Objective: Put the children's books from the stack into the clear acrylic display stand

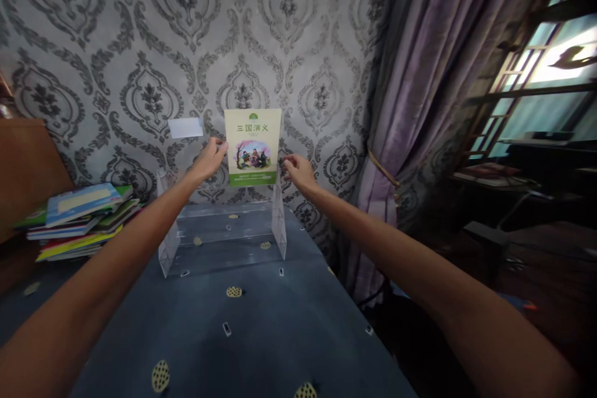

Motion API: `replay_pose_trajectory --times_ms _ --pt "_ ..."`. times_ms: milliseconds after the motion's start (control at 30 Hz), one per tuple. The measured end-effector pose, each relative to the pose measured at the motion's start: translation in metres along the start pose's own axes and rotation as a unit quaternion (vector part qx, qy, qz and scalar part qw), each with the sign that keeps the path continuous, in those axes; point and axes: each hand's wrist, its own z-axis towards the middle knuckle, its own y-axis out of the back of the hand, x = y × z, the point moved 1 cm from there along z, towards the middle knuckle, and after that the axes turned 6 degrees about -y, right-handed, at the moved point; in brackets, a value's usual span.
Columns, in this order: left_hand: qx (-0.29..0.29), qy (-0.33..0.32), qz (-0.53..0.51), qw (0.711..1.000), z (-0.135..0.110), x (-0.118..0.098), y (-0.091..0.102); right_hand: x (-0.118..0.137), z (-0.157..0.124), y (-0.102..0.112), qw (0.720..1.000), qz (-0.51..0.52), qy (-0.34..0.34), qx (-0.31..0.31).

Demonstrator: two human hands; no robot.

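A pale green and white book with a picture on its cover stands upright at the top back tier of a clear acrylic display rack. My left hand pinches the book's left edge. My right hand has its fingers curled at the book's right edge, touching it. Both arms reach forward over a blue patterned tablecloth.
A stack of colourful books lies at the left of the table. A small white card is on the patterned wall. A purple curtain hangs at the right, with a window and dark furniture beyond.
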Motion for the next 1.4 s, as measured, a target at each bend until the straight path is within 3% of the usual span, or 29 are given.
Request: replay_pose_trajectory --times_ms 133,200,267,367,500,633,800,933,1100,1400 --pt "-0.029 -0.133 0.186 0.973 -0.039 0.002 0.012 -0.007 -0.039 0.0 0.998 -0.007 0.036 -0.045" --pt "-0.014 -0.183 0.24 0.953 -0.068 0.005 0.018 -0.013 -0.069 -0.005 0.994 -0.026 0.096 -0.038" --pt "0.02 -0.219 0.277 0.935 -0.099 0.011 0.026 -0.021 -0.102 -0.013 0.99 -0.048 0.133 0.0" --pt "0.048 -0.244 0.31 0.918 -0.139 0.028 0.048 -0.035 -0.153 -0.028 0.986 -0.062 0.112 0.102" --pt "-0.02 -0.18 0.361 0.915 -0.168 0.066 0.099 -0.049 -0.208 -0.048 0.971 -0.047 0.061 0.227" --pt "-0.069 -0.027 0.436 0.897 -0.177 0.116 0.153 -0.054 -0.243 -0.067 0.956 -0.04 0.007 0.289" --pt "0.022 0.117 0.527 0.841 -0.191 0.173 0.201 -0.062 -0.262 -0.08 0.951 -0.02 -0.034 0.305" --pt "0.047 0.186 0.545 0.816 -0.194 0.195 0.221 -0.072 -0.263 -0.082 0.956 -0.003 -0.049 0.291" --pt "0.094 0.179 0.547 0.812 -0.186 0.197 0.233 -0.078 -0.26 -0.083 0.954 0.005 -0.073 0.29" --pt "0.153 0.137 0.579 0.789 -0.19 0.175 0.238 -0.073 -0.261 -0.08 0.951 0.001 -0.075 0.3"
